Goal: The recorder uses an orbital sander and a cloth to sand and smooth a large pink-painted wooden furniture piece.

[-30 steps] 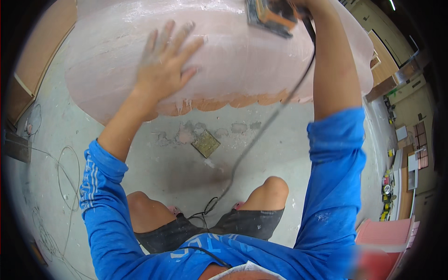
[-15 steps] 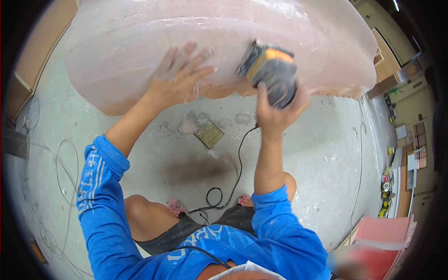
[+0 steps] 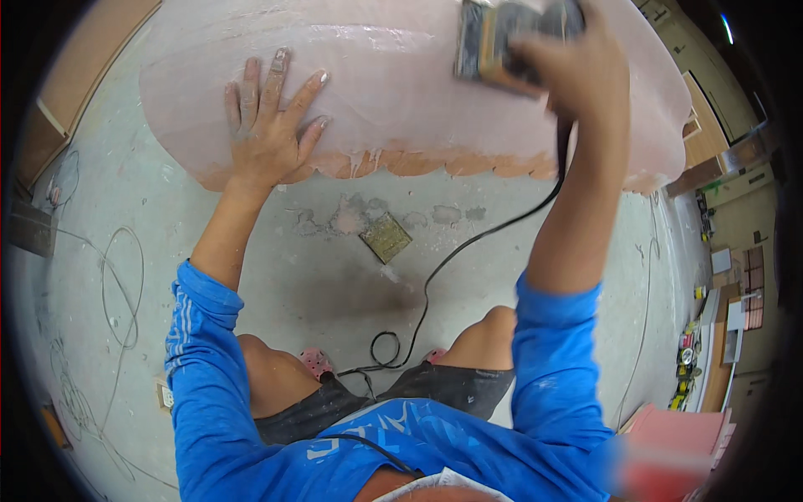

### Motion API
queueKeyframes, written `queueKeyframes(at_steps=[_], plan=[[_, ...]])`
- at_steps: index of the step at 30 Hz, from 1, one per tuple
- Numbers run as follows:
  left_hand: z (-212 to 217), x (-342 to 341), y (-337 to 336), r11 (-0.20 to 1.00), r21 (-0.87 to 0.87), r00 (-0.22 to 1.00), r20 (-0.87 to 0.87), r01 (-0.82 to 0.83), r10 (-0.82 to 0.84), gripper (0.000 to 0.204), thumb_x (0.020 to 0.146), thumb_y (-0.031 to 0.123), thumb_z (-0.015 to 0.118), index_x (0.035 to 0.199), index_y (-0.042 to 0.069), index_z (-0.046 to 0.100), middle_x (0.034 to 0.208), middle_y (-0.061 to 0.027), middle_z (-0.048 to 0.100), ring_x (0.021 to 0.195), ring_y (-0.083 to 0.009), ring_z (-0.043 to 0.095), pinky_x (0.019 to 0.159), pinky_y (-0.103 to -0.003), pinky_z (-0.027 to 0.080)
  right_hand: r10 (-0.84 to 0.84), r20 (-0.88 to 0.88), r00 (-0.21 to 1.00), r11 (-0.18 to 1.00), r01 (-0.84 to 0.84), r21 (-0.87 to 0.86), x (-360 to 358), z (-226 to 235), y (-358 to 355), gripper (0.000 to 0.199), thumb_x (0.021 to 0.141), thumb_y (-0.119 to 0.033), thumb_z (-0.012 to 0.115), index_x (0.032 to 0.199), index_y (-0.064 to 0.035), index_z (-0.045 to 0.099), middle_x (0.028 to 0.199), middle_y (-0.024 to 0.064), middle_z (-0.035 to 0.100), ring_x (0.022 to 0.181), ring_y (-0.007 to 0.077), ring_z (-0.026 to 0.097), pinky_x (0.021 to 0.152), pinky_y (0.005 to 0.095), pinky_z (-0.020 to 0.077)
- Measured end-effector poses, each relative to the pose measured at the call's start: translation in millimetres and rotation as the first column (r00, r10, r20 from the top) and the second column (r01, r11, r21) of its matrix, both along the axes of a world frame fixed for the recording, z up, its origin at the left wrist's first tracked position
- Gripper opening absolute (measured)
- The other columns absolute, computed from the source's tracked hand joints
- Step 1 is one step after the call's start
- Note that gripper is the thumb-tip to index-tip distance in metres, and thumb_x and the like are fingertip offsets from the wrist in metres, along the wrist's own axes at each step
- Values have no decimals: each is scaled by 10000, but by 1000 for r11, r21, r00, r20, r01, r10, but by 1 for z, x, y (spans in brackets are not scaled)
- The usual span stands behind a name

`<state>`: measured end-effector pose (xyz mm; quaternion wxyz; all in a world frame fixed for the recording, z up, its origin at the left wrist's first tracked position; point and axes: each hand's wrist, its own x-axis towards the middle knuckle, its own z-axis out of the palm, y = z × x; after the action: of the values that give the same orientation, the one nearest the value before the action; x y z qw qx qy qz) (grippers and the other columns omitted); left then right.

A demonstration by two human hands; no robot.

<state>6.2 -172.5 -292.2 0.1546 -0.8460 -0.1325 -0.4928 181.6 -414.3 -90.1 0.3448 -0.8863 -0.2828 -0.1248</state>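
Note:
In front of me lies a large, curved, pale pink panel (image 3: 376, 100) with a wavy brown lower edge. My left hand (image 3: 272, 134), dusty at the fingers, rests flat on its left part with the fingers spread. At the upper right, my right hand (image 3: 577, 71) grips a dark electric sander (image 3: 502, 33) with an orange-tan band. The sander's flat pad is against the pink surface, and the hand is slightly blurred. A black power cord (image 3: 468, 238) runs from the sander down to the floor between my feet.
A square yellowish pad (image 3: 386, 238) lies on the grey floor below the panel, near rough patches. Thin cables (image 3: 125, 284) loop across the floor at left. A red-pink container (image 3: 677, 439) stands at lower right. Shelving with several tools (image 3: 687, 360) lines the right side.
My right hand has carried the sander up and to the right across the panel, pulling the cord along. My left hand has shifted left and spread flat on the surface.

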Motion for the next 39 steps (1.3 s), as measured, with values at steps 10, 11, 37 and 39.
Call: queueKeyframes(at_steps=[10, 11, 37, 39], plan=[[-6, -30, 34, 999, 27, 996, -76, 38, -36, 695, 851, 470, 693, 1469, 217, 500, 1613, -110, 304, 1503, -380, 199, 1144, -612, 225, -108, 241, 964, 985, 72, 155, -7, -45, -4, 761, 647, -398, 808, 1289, -66, 570, 1047, 223, 643, 1040, 331, 620, 873, 443, 514], [-5, -29, 35, 998, 27, 998, -49, 49, -48, 717, 849, 458, 698, 1480, 195, 482, 1614, -115, 301, 1500, -384, 206, 1145, -610, 223, -224, 554, 802, 958, 76, 276, -14, -81, -12, 757, 645, -345, 831, 1291, -63, 552, 1072, 210, 625, 1035, 339, 609, 902, 450, 500], [134, -24, 61, 974, -173, 917, -343, 149, -202, 625, 864, 363, 689, 1432, 155, 529, 1532, -124, 432, 1417, -372, 374, 1154, -542, 273, -158, -49, 986, 961, 142, -235, 13, 113, 89, 800, 611, -178, 746, 1360, 0, 528, 1094, 314, 666, 932, 422, 689, 807, 430, 567], [144, -17, 67, 984, -148, 904, -400, 99, -151, 639, 895, 392, 651, 1464, 154, 484, 1540, -127, 416, 1418, -385, 362, 1159, -540, 274, -52, 57, 997, 971, 63, -230, 31, 84, 66, 782, 617, -271, 784, 1330, -38, 565, 1048, 280, 685, 926, 376, 700, 818, 408, 560]])
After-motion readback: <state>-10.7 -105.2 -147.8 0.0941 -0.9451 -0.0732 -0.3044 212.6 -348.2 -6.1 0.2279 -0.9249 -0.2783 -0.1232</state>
